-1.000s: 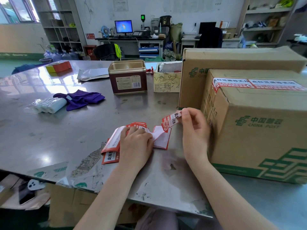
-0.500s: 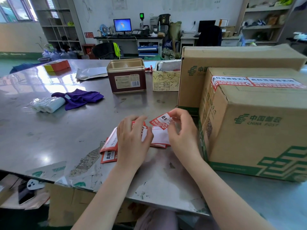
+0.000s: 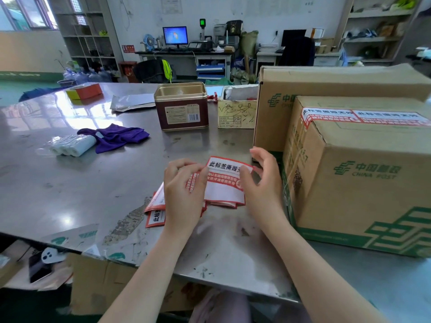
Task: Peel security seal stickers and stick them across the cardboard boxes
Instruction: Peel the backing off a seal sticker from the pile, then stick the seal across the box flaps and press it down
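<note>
A red-and-white security seal sticker (image 3: 225, 170) is stretched between my two hands just above the metal table. My left hand (image 3: 183, 194) pinches its left end, and my right hand (image 3: 261, 183) pinches its right end. Under the sticker lies a pile of sticker backing sheets (image 3: 224, 194), some poking out left of my left wrist. Right beside my right hand stands a China Post cardboard box (image 3: 363, 183) with two seal stickers (image 3: 363, 116) along its top edge. A larger cardboard box (image 3: 326, 85) stands behind it.
On the steel table (image 3: 70, 194) are a brown-and-gold tin (image 3: 182, 108), a small scribbled carton (image 3: 236, 111), a purple cloth (image 3: 114, 136), a pack of white rolls (image 3: 72, 145) and a grey bag (image 3: 130, 101). A phone (image 3: 39, 268) lies below the table's front edge.
The sticker hung from my right hand a second ago while my left hand lay on the sheets. Now my left hand has taken its other end and both hold it spread out.
</note>
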Motion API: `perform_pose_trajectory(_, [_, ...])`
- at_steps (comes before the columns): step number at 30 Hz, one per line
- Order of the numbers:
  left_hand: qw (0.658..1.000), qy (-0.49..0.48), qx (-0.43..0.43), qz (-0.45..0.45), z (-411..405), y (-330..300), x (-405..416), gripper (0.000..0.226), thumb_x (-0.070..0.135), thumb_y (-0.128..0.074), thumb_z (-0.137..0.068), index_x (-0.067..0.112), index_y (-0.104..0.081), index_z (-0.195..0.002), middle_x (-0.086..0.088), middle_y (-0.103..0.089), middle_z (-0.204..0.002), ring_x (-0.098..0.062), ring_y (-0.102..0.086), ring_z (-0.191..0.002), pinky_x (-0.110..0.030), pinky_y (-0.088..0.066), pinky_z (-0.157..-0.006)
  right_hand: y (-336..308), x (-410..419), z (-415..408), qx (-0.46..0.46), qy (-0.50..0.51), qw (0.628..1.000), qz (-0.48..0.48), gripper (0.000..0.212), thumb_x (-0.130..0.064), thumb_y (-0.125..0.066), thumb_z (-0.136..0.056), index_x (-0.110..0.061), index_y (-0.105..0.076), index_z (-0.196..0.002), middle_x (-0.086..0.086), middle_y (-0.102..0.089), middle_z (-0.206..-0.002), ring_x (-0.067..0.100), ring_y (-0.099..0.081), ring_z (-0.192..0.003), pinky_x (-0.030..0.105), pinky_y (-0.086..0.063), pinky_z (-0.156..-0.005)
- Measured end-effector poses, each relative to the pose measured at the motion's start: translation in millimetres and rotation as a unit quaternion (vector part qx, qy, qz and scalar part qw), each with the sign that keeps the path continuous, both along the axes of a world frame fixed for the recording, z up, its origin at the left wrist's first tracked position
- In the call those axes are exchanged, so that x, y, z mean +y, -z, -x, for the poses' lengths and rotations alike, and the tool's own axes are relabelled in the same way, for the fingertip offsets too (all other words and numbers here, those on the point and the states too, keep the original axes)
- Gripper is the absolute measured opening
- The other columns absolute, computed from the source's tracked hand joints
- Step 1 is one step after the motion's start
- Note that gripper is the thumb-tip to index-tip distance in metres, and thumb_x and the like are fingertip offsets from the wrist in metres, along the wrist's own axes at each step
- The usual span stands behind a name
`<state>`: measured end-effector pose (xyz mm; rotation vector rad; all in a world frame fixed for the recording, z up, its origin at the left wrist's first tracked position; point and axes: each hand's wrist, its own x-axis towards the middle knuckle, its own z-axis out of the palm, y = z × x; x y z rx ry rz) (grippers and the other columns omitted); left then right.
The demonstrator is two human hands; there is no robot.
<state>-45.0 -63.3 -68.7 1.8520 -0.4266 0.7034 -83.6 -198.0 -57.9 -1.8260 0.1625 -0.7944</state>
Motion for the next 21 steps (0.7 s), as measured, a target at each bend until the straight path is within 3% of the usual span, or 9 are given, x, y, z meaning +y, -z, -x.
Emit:
perform_pose_trajectory(3, [0.996, 0.0, 0.059, 0.062, 0, -6, 3, 0.017, 0.023, -0.062, -0.089, 0.009, -0.07, -0.095, 0.007, -0.053, -0.099, -0.002, -0.052, -0.095, -0.013, -0.044, -0.084, 2, 3, -4, 0.059, -0.004, 0.996, -0.069, 0.039, -0.031, -0.058, -0.089, -0.022, -0.044, -0.124, -0.003, -0.047, -0.126, 0.008, -0.05, -0.11, 0.007, -0.042, -0.07])
perform_pose_trajectory(7, [0.991, 0.01, 0.085, 0.104, 0, -9, 4, 0.008, 0.025, -0.06, -0.09, 0.02, -0.066, -0.089, 0.012, -0.055, -0.095, -0.001, -0.055, -0.094, -0.012, -0.045, -0.08, -2, 6, -6, 0.078, 0.009, 0.996, -0.046, 0.027, -0.043, -0.053, -0.089, -0.024, -0.05, -0.108, -0.004, -0.058, -0.11, 0.007, -0.057, -0.094, 0.016, -0.046, -0.066])
perform_pose_trajectory(12, [0.989, 0.021, 0.08, 0.124, 0, -22, 8, 0.012, 0.025, -0.058, -0.091, 0.017, -0.067, -0.088, 0.013, -0.057, -0.093, -0.009, -0.058, -0.094, -0.014, -0.048, -0.077, -20, 13, -3, 0.061, 0.0, 0.998, -0.001, 0.012, -0.036, -0.049, -0.094, -0.026, -0.054, -0.094, -0.015, -0.06, -0.085, 0.004, -0.06, -0.082, 0.014, -0.048, -0.065])
perform_pose_trajectory(14, [0.988, 0.019, 0.084, 0.128, -3, -28, 11, 0.013, 0.027, -0.058, -0.091, 0.017, -0.067, -0.09, 0.009, -0.058, -0.095, -0.011, -0.058, -0.097, -0.013, -0.049, -0.077, -28, 17, 0, 0.044, 0.002, 0.999, 0.018, 0.01, -0.032, -0.048, -0.095, -0.024, -0.054, -0.092, -0.016, -0.058, -0.081, 0.0, -0.058, -0.077, 0.005, -0.044, -0.058])
perform_pose_trajectory(16, [0.985, 0.007, 0.098, 0.14, -7, -33, 14, 0.013, 0.028, -0.059, -0.09, 0.019, -0.068, -0.088, 0.002, -0.061, -0.099, -0.013, -0.06, -0.098, -0.023, -0.051, -0.082, -38, 21, 5, 0.014, 0.003, 0.999, 0.045, 0.01, -0.028, -0.048, -0.095, -0.023, -0.055, -0.092, -0.017, -0.058, -0.079, -0.002, -0.057, -0.074, 0.002, -0.042, -0.058])
perform_pose_trajectory(18, [0.979, 0.003, 0.115, 0.167, -9, -42, 16, 0.012, 0.031, -0.06, -0.088, 0.025, -0.068, -0.082, -0.001, -0.064, -0.1, -0.014, -0.062, -0.096, -0.036, -0.052, -0.087, -53, 25, 10, -0.023, 0.011, 0.996, 0.083, 0.009, -0.026, -0.05, -0.095, -0.021, -0.057, -0.092, -0.016, -0.058, -0.079, -0.002, -0.057, -0.074, 0.003, -0.043, -0.058])
perform_pose_trajectory(21, [0.974, 0.004, 0.134, 0.183, -7, -59, 12, 0.015, 0.028, -0.062, -0.087, 0.032, -0.064, -0.073, -0.003, -0.065, -0.099, -0.012, -0.059, -0.094, -0.033, -0.049, -0.088, -76, 27, 15, -0.069, 0.043, 0.984, 0.162, 0.015, -0.026, -0.051, -0.095, -0.016, -0.061, -0.092, -0.008, -0.063, -0.082, 0.003, -0.058, -0.074, 0.012, -0.046, -0.06])
